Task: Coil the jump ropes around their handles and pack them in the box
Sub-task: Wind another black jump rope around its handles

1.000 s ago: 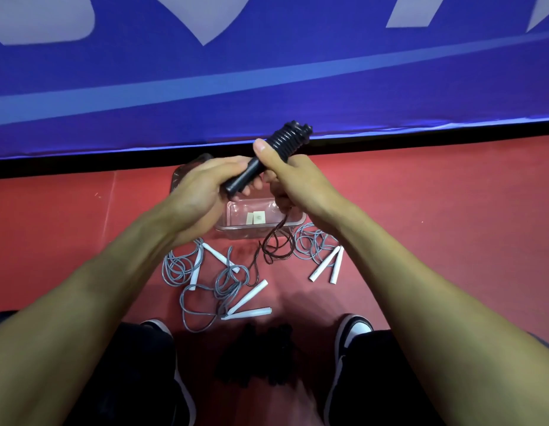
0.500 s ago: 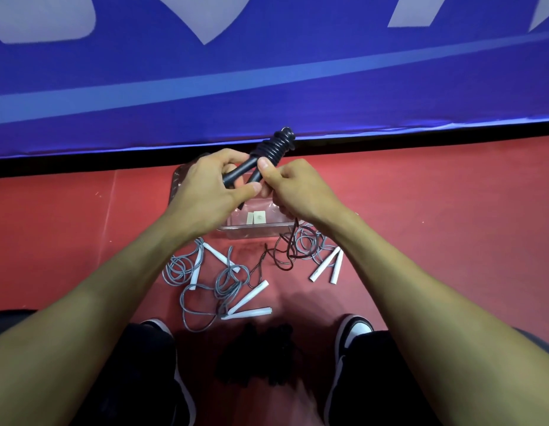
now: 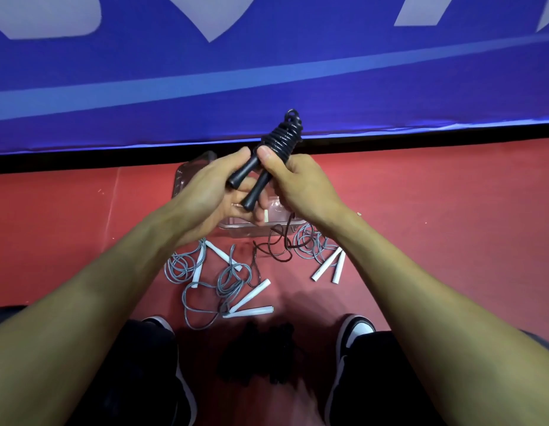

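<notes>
I hold a black jump rope (image 3: 280, 142) above the floor, its cord coiled round the upper part of its two black handles. My left hand (image 3: 205, 195) grips the lower ends of the handles. My right hand (image 3: 297, 182) holds the bundle just below the coils, thumb pressed on it. The loose black cord tail (image 3: 277, 247) hangs down to the floor. A clear plastic box (image 3: 190, 170) lies behind and under my hands, mostly hidden. Grey ropes with white handles (image 3: 230, 281) lie loose on the red floor.
A further grey rope with two white handles (image 3: 325, 265) lies to the right of the box. A blue banner wall (image 3: 267, 72) stands close behind. My shoes (image 3: 356, 330) and dark trousers fill the bottom edge. A dark bundle (image 3: 260, 342) lies between my feet.
The handle bundle has tilted more upright and its lower ends have spread apart. My right thumb has moved up beneath the coils, and my left hand has slid down to the handle ends.
</notes>
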`<state>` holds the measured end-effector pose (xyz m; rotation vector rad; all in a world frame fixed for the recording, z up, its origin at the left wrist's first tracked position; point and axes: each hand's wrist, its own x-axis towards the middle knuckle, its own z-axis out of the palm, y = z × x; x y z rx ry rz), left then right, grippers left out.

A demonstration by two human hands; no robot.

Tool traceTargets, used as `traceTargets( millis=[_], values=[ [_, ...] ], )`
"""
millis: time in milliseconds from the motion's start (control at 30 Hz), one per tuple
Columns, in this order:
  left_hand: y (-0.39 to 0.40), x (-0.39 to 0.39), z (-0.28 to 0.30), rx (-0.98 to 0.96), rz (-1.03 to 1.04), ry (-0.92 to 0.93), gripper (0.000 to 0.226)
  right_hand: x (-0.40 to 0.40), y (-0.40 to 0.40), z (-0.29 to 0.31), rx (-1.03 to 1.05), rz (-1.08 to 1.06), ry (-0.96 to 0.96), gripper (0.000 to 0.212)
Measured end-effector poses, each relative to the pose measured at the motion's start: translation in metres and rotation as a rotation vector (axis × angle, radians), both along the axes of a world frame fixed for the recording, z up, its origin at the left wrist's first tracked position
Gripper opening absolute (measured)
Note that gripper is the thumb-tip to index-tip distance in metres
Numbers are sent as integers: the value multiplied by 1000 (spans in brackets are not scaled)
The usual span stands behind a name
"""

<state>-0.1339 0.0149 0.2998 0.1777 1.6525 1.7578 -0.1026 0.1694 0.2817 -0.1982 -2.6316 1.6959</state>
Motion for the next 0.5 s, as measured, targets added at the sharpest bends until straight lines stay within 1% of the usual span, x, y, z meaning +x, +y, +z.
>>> traceTargets(
  millis=[33,67,167,233,300,367,400,500],
  values=[
    [1,-1,-2,-10,31,27,36,0,0,-1,-17,-8,-19,60],
    [2,-2,-5,-24,74,85,33,1,-1,-1,-26,-5,-51,61],
    [5,-2,-17,-103,168,300,18,5,-1,2,-20,37,-194,76],
    [3,-5,-21,-193,156,397,21,6,0,4,-30,47,-246,85],
    [-1,-9,-23,-289,75,488,30,6,0,5,-43,24,-221,78],
    [-4,-12,-25,-341,32,515,38,5,-1,6,-22,-9,-162,66],
    [-3,-13,-26,-361,29,522,40,5,-1,6,8,-16,-140,64],
    [-2,-12,-26,-421,7,568,48,5,-1,4,113,-9,-98,68]
  ],
)
